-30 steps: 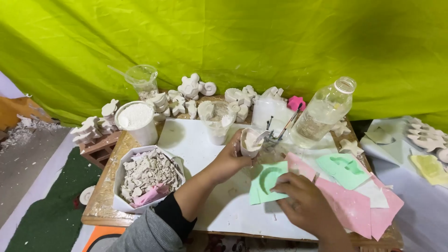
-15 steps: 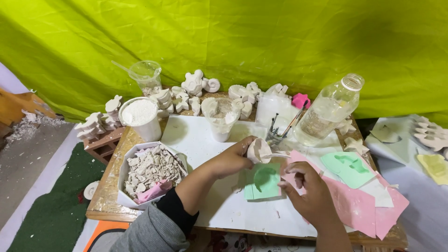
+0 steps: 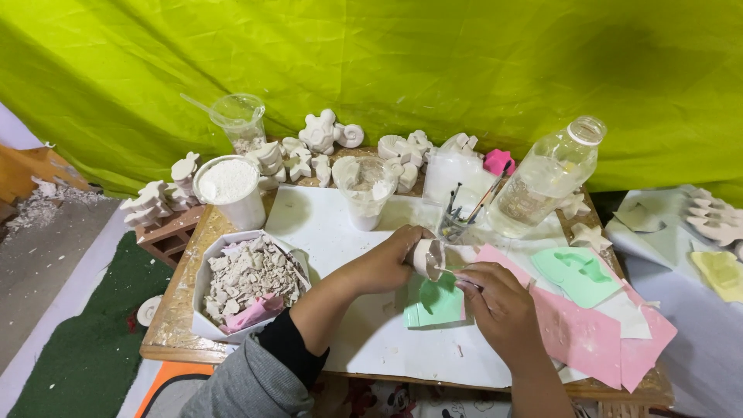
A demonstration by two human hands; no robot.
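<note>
Shifted closer together since half a second before: both hands now met over the green mould, cast lowered toward it.

Far left, on the surface (image 3: 340,232): white tub (image 3: 229,190) of powder, plastic cup (image 3: 240,122) behind it, and a tray (image 3: 203,272) heaped with plaster scraps, pink piece at its near edge.

Behind, along the green cloth: row of white figures (image 3: 321,133).

At centre: left hand (image 3: 383,262), grip clenched around a small white cast (image 3: 428,258), held just above the surface. Beneath and just right of it: green mould (image 3: 435,300), lying flat on the white sheet.

Right hand (image 3: 501,306), fingers pinched at the cast's lower edge, touching the mould; whether anything sat inside that grip, cannot tell.

Further right: jar of brushes (image 3: 457,224), clear bottle (image 3: 546,179) tilted, second green mould (image 3: 576,271) on pink sheets (image 3: 588,333).

Far right, apart from the surface: more white casts (image 3: 716,220) on a pale cloth.
</note>
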